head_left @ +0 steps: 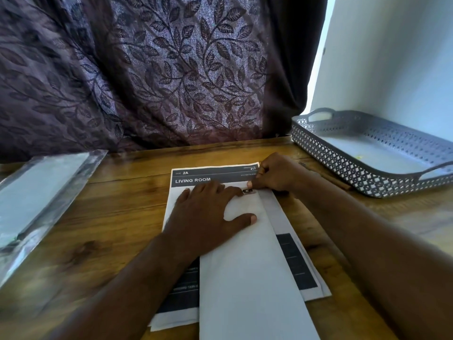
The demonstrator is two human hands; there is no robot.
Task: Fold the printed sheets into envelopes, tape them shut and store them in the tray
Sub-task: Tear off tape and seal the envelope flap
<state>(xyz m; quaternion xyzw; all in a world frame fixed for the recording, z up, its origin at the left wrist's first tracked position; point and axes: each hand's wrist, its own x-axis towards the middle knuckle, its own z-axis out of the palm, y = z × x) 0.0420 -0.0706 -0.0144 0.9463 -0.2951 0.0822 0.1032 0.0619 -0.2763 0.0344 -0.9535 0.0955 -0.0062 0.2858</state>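
A stack of printed sheets [196, 176] headed "LIVING ROOM" lies on the wooden table [110, 217]. On top of it lies a folded white sheet [250, 266], a long strip running toward me. My left hand [208, 214] presses flat on the fold's upper left part, fingers spread. My right hand [277, 175] rests at the strip's far end with fingers curled, pinching the paper's top edge near a small dark mark. The grey perforated tray [343, 165] stands at the right, with no envelope in it.
A clear plastic sleeve [36, 200] holding paper lies at the table's left. A leaf-patterned purple curtain [159, 69] hangs right behind the table. A pale wall [392, 57] rises behind the tray. A thin brown stick [326, 176] lies beside the tray.
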